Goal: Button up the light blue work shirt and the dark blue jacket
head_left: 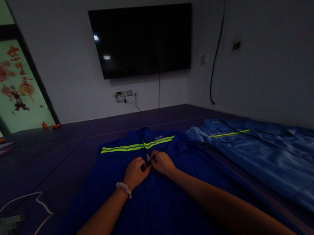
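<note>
A dark blue work jacket (132, 219) lies spread out before me, with a yellow-green reflective stripe across its chest and its collar pointing away. On its front edge, just below the stripe, my left hand (137, 171) pinches the fabric; a pale scrunchie (124, 189) circles that wrist. Close beside it, my right hand (162, 162) is closed on the same front edge. A small light patch of the jacket shows between the hands. The fingertips are partly hidden, so any button or fastener there cannot be made out.
A lighter blue garment (260, 152) with a yellow-green stripe lies to the right. A white cable (42, 200) curves across the dark purple floor (68, 149) at left. A television (145, 40) hangs on the far wall, and a black cord (217, 46) dangles at right.
</note>
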`<state>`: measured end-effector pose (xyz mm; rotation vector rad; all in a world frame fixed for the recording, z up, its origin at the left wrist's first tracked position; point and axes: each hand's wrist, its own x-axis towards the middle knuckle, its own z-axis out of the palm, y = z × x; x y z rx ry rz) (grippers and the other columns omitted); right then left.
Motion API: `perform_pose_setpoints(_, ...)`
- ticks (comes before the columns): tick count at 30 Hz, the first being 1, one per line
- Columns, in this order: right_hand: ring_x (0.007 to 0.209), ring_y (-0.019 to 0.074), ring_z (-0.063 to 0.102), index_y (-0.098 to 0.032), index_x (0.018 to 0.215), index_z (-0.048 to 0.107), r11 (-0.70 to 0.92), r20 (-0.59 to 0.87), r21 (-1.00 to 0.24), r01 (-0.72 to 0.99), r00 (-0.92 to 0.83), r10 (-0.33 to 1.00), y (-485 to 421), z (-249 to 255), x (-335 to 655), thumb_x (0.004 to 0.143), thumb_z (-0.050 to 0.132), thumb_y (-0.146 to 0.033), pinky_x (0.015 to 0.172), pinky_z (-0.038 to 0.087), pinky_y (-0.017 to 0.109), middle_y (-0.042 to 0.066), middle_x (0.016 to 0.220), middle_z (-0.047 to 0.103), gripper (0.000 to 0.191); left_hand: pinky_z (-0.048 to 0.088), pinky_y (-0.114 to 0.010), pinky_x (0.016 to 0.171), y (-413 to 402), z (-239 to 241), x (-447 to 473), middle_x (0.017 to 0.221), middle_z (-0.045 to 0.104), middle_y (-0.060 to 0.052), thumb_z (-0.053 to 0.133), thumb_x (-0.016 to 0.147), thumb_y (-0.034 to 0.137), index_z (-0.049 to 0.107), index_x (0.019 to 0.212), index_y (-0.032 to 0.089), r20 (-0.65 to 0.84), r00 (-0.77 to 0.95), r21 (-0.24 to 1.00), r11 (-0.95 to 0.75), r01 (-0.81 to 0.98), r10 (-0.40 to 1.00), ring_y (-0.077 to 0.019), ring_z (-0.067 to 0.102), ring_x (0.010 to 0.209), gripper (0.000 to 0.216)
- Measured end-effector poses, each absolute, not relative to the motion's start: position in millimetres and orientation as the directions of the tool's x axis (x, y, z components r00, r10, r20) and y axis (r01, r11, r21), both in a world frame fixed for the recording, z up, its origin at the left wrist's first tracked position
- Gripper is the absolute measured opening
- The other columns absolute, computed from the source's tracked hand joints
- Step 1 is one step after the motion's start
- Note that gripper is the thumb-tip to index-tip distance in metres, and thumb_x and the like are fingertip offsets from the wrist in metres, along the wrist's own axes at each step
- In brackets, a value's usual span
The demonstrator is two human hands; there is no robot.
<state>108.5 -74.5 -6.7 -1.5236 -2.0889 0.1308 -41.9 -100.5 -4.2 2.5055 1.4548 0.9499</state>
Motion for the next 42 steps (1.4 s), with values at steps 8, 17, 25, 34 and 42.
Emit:
perform_pose_setpoints(8,0.07,0.015,0.059,-0.016,0.095,0.058,0.369,0.358,-0.369,0.853,-0.236,0.903,-70.5,-9.1,111.6,0.074,0.046,-0.015,0.059,0.033,0.022,0.005,0.077,0.065,0.025,0.025,-0.022,0.051,-126.4,-4.0,-31.8,0.052,0.048,0.002,0.049,0.074,0.043,0.047,0.049,0.015,0.326,0.342,0.479,-0.466,0.744,0.881,-0.0089,0.041,0.051,0.038)
perform_pose_setpoints(17,0.07,0.0145,0.058,-0.016,0.098,0.058,0.365,0.312,-0.343,0.866,-0.262,0.913,-73.1,-5.3,110.3,0.074,0.045,-0.015,0.061,0.033,0.022,0.005,0.078,0.065,0.027,0.025,-0.021,0.051,-179.7,-8.2,-34.0,0.052,0.043,0.004,0.048,0.073,0.041,0.046,0.055,0.016,0.256,0.215,0.635,-0.331,0.698,0.943,-0.0082,0.039,0.05,0.031)
perform_pose_setpoints(25,0.073,0.0158,0.059,-0.017,0.102,0.055,0.358,0.291,-0.327,0.875,-0.267,0.919,-78.4,-1.3,111.0,0.076,0.045,-0.016,0.062,0.035,0.022,0.005,0.079,0.064,0.028,0.026,-0.021,0.05,-182.3,-7.3,-35.5,0.053,0.044,0.004,0.05,0.072,0.04,0.047,0.059,0.016,0.242,0.238,0.665,-0.34,0.665,0.941,-0.0086,0.039,0.051,0.027)
perform_pose_setpoints(34,0.07,0.0125,0.056,-0.02,0.105,0.055,0.452,0.464,-0.48,0.752,-0.22,0.858,-118.8,4.1,108.4,0.081,0.045,-0.021,0.062,0.036,0.021,0.002,0.083,0.063,0.026,0.028,-0.02,0.051,-177.9,6.5,-48.0,0.054,0.045,0.004,0.049,0.073,0.035,0.051,0.06,0.015,0.146,0.384,0.716,-0.365,0.595,0.912,-0.0082,0.039,0.051,0.024)
perform_pose_setpoints(42,0.054,0.0076,0.049,-0.017,0.082,0.062,0.574,0.344,-0.594,0.564,-0.467,0.815,-174.2,-2.8,118.5,0.077,0.051,-0.019,0.05,0.033,0.017,-0.001,0.064,0.058,0.012,0.032,-0.019,0.052,-175.6,1.7,-49.2,0.057,0.051,0.002,0.045,0.073,0.026,0.053,0.061,0.014,0.175,0.373,0.712,-0.379,0.592,0.911,-0.0094,0.044,0.056,0.019)
